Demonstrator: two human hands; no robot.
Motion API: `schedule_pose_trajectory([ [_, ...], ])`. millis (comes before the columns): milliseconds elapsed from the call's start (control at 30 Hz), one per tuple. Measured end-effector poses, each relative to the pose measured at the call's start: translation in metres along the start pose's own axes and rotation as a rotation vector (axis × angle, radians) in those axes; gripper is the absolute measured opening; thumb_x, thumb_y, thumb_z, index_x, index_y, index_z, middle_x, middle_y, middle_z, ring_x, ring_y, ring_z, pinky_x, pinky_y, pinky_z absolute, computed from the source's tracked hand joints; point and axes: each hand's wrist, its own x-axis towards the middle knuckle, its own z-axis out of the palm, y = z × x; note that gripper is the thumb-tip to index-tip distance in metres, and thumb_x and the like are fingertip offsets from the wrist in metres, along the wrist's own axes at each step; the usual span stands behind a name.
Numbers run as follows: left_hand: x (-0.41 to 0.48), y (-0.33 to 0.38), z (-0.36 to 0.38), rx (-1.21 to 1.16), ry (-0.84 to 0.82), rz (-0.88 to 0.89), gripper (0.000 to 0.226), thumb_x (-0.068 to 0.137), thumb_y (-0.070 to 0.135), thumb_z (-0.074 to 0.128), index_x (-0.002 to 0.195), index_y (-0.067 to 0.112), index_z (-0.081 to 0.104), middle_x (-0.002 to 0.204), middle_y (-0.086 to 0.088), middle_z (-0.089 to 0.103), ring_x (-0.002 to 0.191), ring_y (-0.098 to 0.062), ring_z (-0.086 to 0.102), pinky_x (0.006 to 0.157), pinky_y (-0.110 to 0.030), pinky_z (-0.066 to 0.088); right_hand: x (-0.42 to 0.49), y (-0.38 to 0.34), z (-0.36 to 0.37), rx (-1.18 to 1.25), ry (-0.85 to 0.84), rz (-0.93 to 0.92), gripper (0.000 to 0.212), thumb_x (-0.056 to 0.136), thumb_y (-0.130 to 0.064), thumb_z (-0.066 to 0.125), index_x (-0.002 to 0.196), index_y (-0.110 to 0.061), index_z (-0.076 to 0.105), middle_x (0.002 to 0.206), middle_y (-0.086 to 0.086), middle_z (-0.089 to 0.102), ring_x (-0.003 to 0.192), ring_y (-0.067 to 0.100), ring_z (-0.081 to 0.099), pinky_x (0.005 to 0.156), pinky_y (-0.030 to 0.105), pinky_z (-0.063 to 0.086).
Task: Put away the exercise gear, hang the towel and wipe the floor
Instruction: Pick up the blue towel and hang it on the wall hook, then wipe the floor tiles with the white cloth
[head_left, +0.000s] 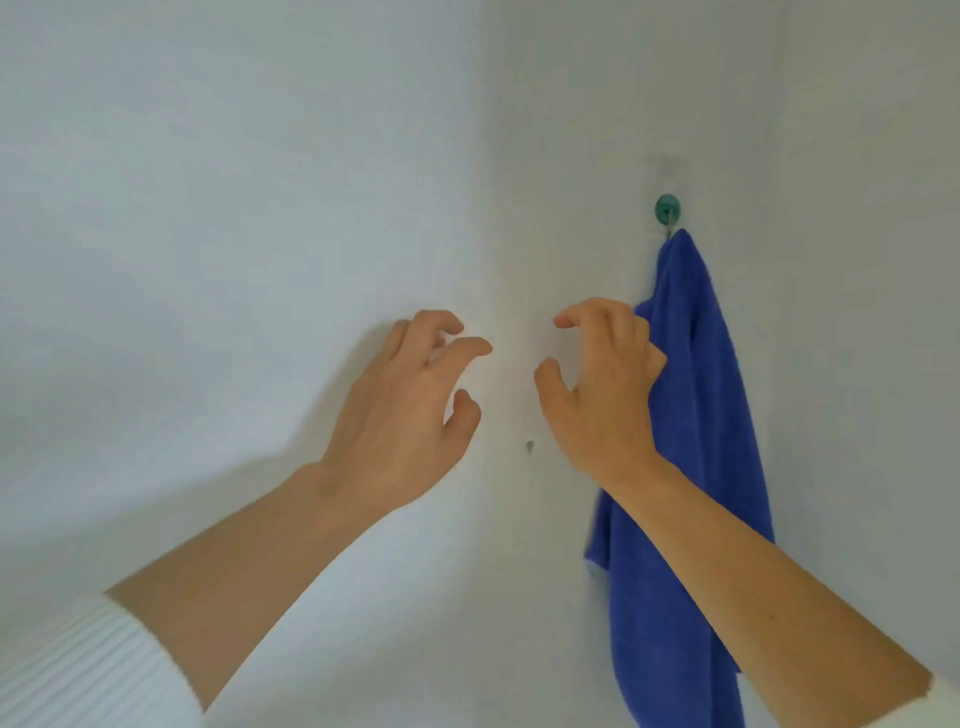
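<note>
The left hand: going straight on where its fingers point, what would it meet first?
Probably the bare white wall near the corner; the left hand has nothing before it. Depth is unclear.

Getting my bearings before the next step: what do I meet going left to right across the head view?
white left sleeve → left hand → small dark mark on the wall → right hand → blue towel, hanging from the green hook above it.
</note>
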Motion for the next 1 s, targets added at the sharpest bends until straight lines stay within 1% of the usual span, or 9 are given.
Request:
schedule_pose_trajectory([
  [67,-0.033,-0.025,-0.031,0.067,-0.003,-0.039,0.041,0.082,0.018,0.051,0.122,0.019,0.057,0.132,-0.002,0.044,0.118,-0.017,0.041,0.079,-0.029,0.046,-0.024,-0.035,0.021,0.065,-0.055,-0.042,0.032,0.080,-0.020,0.054,0.112,-0.015,0.055,0.120,-0.002,0.050,0.111,0.013,0.039,0.092,0.034,0.026],
  [167,-0.087,-0.061,-0.092,0.196,-0.071,-0.107,0.044,0.082,0.021,0.047,0.126,0.020,0.053,0.139,-0.003,0.041,0.123,-0.020,0.037,0.090,-0.033,0.044,-0.061,-0.104,0.052,0.169,-0.172,-0.119,0.035,0.082,-0.023,0.053,0.116,-0.013,0.055,0.125,0.001,0.048,0.117,0.016,0.038,0.094,0.033,0.024],
  [300,-0.166,-0.106,-0.197,0.364,-0.155,-0.230,0.047,0.081,0.027,0.039,0.126,0.020,0.052,0.140,-0.004,0.042,0.123,-0.020,0.037,0.089,-0.038,0.049,-0.111,-0.221,0.086,0.265,-0.270,-0.168,0.036,0.084,-0.026,0.055,0.118,-0.013,0.056,0.128,0.002,0.048,0.117,0.017,0.039,0.093,0.036,0.025],
  [400,-0.230,-0.134,-0.288,0.483,-0.179,-0.342,0.046,0.081,0.020,0.050,0.127,0.019,0.052,0.141,-0.004,0.042,0.125,-0.020,0.034,0.085,-0.039,0.050,-0.153,-0.322,0.101,0.376,-0.360,-0.165,0.039,0.084,-0.028,0.053,0.120,-0.014,0.054,0.128,0.001,0.047,0.117,0.017,0.037,0.093,0.033,0.022],
  [500,-0.297,-0.152,-0.383,0.627,-0.226,-0.477,0.049,0.081,0.014,0.059,0.130,0.016,0.051,0.145,-0.006,0.039,0.128,-0.021,0.032,0.084,-0.040,0.049,-0.197,-0.426,0.110,0.468,-0.467,-0.208,0.044,0.084,-0.031,0.051,0.124,-0.014,0.051,0.131,0.002,0.044,0.121,0.019,0.035,0.096,0.038,0.023],
  [600,-0.358,-0.160,-0.475,0.767,-0.271,-0.640,0.052,0.084,0.016,0.056,0.136,0.015,0.046,0.150,-0.008,0.033,0.134,-0.024,0.028,0.091,-0.040,0.047,-0.236,-0.530,0.116,0.543,-0.571,-0.280,0.048,0.084,-0.033,0.052,0.128,-0.014,0.049,0.135,0.004,0.042,0.125,0.022,0.034,0.099,0.042,0.023],
  [767,-0.440,-0.167,-0.621,0.992,-0.351,-0.887,0.056,0.092,0.024,0.047,0.145,0.019,0.029,0.158,-0.007,0.012,0.143,-0.021,0.010,0.104,-0.034,0.033,-0.291,-0.698,0.114,0.644,-0.715,-0.455,0.055,0.089,-0.036,0.053,0.139,-0.016,0.040,0.144,0.003,0.033,0.131,0.022,0.027,0.103,0.042,0.019],
  [900,-0.500,-0.167,-0.721,1.108,-0.346,-1.047,0.057,0.093,0.026,0.046,0.145,0.018,0.026,0.159,-0.009,0.008,0.144,-0.023,0.009,0.106,-0.038,0.032,-0.329,-0.821,0.106,0.728,-0.794,-0.595,0.060,0.091,-0.040,0.050,0.143,-0.018,0.033,0.149,0.003,0.027,0.136,0.021,0.023,0.106,0.044,0.018],
  [1000,-0.545,-0.173,-0.792,1.154,-0.290,-1.159,0.059,0.092,0.025,0.047,0.146,0.018,0.026,0.159,-0.010,0.007,0.145,-0.025,0.006,0.109,-0.041,0.032,-0.361,-0.912,0.102,0.801,-0.832,-0.681,0.061,0.090,-0.040,0.050,0.144,-0.018,0.031,0.151,0.003,0.025,0.138,0.020,0.021,0.109,0.046,0.019],
])
